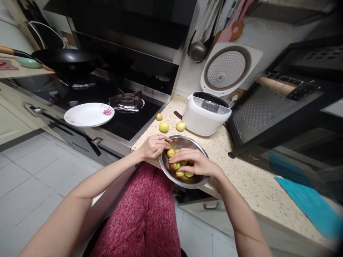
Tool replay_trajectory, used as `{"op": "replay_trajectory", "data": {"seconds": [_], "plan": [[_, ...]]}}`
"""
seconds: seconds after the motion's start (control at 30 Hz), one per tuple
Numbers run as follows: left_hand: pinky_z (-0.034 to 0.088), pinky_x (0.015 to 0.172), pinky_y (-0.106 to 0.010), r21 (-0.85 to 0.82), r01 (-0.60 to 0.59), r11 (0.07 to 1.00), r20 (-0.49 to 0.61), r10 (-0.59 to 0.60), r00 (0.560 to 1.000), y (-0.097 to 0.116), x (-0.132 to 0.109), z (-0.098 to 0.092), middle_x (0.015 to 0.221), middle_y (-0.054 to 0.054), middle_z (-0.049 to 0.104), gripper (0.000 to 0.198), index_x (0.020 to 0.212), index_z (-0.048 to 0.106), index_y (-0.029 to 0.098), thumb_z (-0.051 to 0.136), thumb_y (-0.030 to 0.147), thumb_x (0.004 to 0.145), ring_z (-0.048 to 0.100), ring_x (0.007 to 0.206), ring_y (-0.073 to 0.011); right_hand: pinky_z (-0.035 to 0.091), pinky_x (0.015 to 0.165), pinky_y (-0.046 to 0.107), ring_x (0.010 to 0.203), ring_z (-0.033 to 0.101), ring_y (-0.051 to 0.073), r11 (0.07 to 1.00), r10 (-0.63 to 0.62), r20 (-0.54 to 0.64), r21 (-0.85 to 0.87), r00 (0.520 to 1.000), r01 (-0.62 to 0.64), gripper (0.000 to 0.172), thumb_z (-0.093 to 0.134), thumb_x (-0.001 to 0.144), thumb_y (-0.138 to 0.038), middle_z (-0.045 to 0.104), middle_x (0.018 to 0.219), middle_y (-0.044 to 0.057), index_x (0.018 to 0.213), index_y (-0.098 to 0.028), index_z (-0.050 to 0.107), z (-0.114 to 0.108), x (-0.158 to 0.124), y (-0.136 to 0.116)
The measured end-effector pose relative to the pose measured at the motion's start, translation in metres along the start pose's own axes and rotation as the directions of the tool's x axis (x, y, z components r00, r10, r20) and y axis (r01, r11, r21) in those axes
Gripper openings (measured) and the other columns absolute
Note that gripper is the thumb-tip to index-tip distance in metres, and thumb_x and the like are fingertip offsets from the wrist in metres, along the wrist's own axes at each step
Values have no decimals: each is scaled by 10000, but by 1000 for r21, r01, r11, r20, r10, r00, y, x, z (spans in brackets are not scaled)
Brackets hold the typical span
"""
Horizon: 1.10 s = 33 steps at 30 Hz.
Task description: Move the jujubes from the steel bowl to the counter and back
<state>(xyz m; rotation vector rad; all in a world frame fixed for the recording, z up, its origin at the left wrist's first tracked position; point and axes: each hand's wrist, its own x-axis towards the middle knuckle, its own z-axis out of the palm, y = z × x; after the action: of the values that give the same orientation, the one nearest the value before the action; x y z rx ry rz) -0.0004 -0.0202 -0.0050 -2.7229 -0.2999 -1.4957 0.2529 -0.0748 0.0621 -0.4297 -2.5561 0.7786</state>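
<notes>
A steel bowl (199,181) at the counter's front edge holds several small yellow-green fruits (175,166), some with brown patches. My left hand (154,146) is closed at the bowl's left rim, its fingertips reaching over the edge. Inside the bowl, my right hand (194,160) curves over the fruits, with one yellow fruit (183,162) between its thumb and fingers; the fingers partly hide it. Beyond the bowl, three more lie on the counter: a small fruit (159,116), a larger fruit (164,126) and a pale fruit (180,126).
A white rice cooker (206,116) stands with its lid up, a brown handle (177,115) beside it. Left, a floral plate (89,115) overlaps the stove's front edge, near a burner (127,101) and a black wok (66,59). A black oven (289,142) and blue cloth (311,205) are right.
</notes>
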Motion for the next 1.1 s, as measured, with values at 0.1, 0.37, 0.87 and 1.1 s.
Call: {"op": "replay_trajectory", "data": {"seconds": [0.1, 0.37, 0.87, 1.1], "plan": [[604, 875, -375, -15, 7, 1000, 3, -7, 1000, 0, 1, 0, 932, -61, 835, 472, 975, 774, 164, 316, 222, 1075, 777, 1052, -227, 548, 1060, 416, 1184, 690, 222, 1000, 18, 60, 4, 998, -18, 382, 741, 961, -253, 781, 1223, 57, 1341, -275, 717, 2, 1, 0], [601, 888, -383, -11, 5, 1000, 28, -4, 1000, -1, -1, -1, 940, -60, 837, 494, 989, 784, 170, 300, 220, 1075, 775, 1066, -228, 501, 1132, 452, 1252, 672, 214, 999, -1, 76, 37, 997, -2, 423, 720, 976, -236, 749, 1325, 51, 1392, -309, 679, 4, 0, 6], [600, 868, -369, 2, -5, 1000, 6, 5, 1000, -1, 1, 1, 938, -60, 837, 499, 970, 783, 167, 301, 231, 1084, 781, 1043, -223, 557, 1070, 464, 1200, 710, 221, 998, -9, -11, 63, 1000, 9, 250, 662, 1007, -220, 778, 1259, 69, 1213, -279, 789, 0, 0, 7], [597, 853, -354, 30, -19, 999, -17, 20, 1000, -2, 0, 3, 926, -47, 838, 493, 951, 781, 170, 306, 218, 1077, 780, 1025, -209, 615, 960, 431, 1023, 767, 240, 985, 98, -449, -85, 888, -151, 171, 692, 986, -285, 820, 1081, 74, 1079, -257, 833, -23, 16, 32]]}}
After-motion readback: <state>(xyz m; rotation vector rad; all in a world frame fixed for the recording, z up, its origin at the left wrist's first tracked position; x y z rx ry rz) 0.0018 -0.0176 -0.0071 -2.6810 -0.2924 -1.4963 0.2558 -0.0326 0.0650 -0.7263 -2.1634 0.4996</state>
